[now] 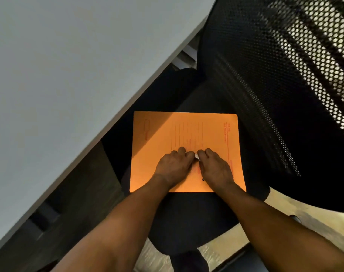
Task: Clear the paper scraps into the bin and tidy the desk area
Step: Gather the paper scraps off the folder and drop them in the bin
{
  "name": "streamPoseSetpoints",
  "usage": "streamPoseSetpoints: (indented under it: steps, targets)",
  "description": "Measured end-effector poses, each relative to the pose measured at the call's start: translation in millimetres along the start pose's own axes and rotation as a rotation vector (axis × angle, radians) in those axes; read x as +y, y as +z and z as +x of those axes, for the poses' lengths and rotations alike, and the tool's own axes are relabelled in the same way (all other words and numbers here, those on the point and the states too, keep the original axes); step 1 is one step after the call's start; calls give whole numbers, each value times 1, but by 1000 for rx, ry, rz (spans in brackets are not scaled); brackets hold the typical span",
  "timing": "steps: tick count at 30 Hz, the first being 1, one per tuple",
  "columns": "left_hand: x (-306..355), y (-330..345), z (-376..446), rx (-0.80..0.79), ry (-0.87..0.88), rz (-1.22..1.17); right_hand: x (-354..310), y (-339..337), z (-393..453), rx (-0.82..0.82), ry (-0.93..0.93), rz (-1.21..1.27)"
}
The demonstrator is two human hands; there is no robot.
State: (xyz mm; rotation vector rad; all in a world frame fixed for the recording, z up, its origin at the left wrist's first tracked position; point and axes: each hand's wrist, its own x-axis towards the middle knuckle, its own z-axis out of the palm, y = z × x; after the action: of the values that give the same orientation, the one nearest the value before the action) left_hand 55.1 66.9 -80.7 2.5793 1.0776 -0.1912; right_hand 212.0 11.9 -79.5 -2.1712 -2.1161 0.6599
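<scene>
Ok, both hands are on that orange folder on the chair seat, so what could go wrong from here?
The white paper scrap pinched between the left hand and right hand is tiny and could drop onto the dark chair seat. The orange folder overhangs the seat and might slide off.

Dim, slight motion blur, wide-angle bending at edges

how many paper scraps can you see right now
1: a small white scrap pinched between the left hand and right hand, over the orange folder. More may hide under the hands.
</scene>
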Motion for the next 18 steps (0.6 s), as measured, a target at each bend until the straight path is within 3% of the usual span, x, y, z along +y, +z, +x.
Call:
streamPoseSetpoints:
  steps: [5, 9, 14, 18]
  targets:
    - [-19, -6, -31, 18, -272, -130, -25, -7, -4, 158, 101, 236]
    - [-34, -22, -88, 245, -570, -374, -80, -7, -9, 211, -16, 366]
    - [-46, -31, -193, 496, -860, -511, -185, 8, -34, 58, -305, 486]
    - [-57, -9, -294, 524, -1053, -502, -272, 42, -68, -63, -487, 468]
